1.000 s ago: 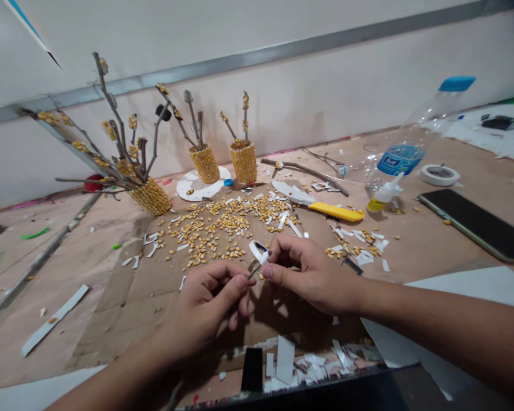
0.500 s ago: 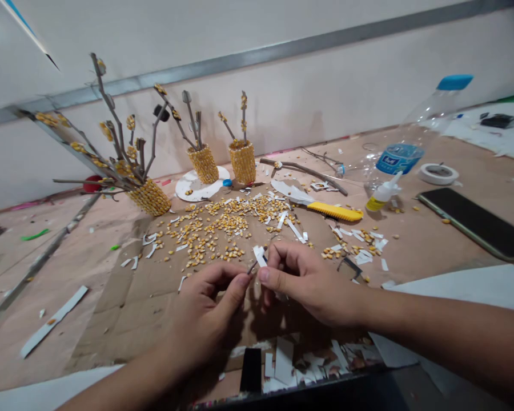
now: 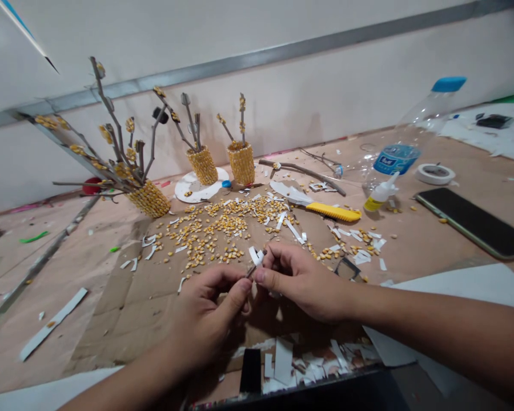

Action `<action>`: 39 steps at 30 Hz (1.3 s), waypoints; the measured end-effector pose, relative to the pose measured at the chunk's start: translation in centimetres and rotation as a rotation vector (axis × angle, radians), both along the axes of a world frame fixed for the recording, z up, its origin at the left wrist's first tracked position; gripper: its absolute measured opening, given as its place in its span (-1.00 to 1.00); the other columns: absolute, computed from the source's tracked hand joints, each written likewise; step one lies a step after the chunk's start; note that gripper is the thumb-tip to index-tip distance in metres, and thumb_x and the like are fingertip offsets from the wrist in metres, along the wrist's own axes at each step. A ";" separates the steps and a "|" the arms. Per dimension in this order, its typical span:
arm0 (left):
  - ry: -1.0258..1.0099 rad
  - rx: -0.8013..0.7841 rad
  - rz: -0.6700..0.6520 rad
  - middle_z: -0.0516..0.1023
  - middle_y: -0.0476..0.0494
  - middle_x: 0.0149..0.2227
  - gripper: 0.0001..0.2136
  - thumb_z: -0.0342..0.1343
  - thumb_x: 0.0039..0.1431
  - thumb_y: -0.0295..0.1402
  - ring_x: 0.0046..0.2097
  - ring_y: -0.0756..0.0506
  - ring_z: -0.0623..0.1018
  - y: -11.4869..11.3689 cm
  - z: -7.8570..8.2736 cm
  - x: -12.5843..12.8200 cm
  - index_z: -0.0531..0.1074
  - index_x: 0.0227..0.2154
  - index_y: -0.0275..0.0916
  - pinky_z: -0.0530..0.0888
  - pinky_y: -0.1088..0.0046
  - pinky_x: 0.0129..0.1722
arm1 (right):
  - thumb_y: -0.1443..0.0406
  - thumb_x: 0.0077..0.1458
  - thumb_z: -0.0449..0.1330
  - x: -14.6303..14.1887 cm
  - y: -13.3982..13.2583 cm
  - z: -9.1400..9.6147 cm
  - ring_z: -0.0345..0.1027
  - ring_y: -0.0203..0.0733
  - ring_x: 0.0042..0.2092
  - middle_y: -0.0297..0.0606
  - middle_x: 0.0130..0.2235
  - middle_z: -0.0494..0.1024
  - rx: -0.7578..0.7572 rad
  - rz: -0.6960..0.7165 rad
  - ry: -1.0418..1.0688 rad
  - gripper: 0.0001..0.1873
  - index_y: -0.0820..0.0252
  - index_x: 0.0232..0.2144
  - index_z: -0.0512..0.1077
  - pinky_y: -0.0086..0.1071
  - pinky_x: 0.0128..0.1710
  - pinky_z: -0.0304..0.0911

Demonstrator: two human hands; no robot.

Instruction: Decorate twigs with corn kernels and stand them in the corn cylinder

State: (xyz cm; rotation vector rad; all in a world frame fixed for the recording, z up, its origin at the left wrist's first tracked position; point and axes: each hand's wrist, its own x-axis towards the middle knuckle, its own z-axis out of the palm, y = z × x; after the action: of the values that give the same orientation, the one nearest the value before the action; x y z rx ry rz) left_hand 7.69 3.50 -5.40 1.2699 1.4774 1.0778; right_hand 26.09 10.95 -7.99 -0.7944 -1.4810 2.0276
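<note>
Between the fingertips of my left hand (image 3: 220, 299) I pinch a thin dark twig (image 3: 251, 271). My right hand (image 3: 293, 279) closes its thumb and fingers on a narrow white paper strip (image 3: 255, 257), which bends around the twig near its upper end. Both hands hover close together over a brown cardboard sheet (image 3: 124, 308). Just beyond them many yellow corn kernels (image 3: 223, 222) lie scattered on the cardboard with bits of white paper. The tips of several right fingers are hidden behind the hand.
Corn-covered pots (image 3: 241, 165) holding twigs stand at the back, one pot (image 3: 149, 198) tilted. A yellow-handled knife (image 3: 332, 211), small glue bottle (image 3: 380, 194), plastic bottle (image 3: 397, 158), tape roll (image 3: 437, 173) and phone (image 3: 475, 221) lie to the right. Paper scraps (image 3: 285, 359) gather at the front edge.
The paper strip's loose end has swung left and now curls around the twig, whose tip shows beyond it. The hands have shifted slightly; the view moved a little.
</note>
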 end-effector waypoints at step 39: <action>-0.406 -0.277 -0.004 0.57 0.01 -0.53 -0.73 0.52 0.02 -0.29 -0.55 0.04 0.49 0.1 -0.5 0.1 0.52 -0.39 -0.24 0.42 0.57 -0.55 | -0.08 -0.01 0.51 0.1 0.5 0.1 0.33 -0.29 -0.38 -0.39 -0.42 0.48 0.104 -0.039 -0.057 -0.48 0.18 -0.35 0.44 -0.41 -0.39 0.23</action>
State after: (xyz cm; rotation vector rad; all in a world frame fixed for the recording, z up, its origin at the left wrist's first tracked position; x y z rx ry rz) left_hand 7.78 3.61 -5.94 0.8047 1.2587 1.0159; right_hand 26.16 11.48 -7.91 -0.8381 -1.5759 1.8972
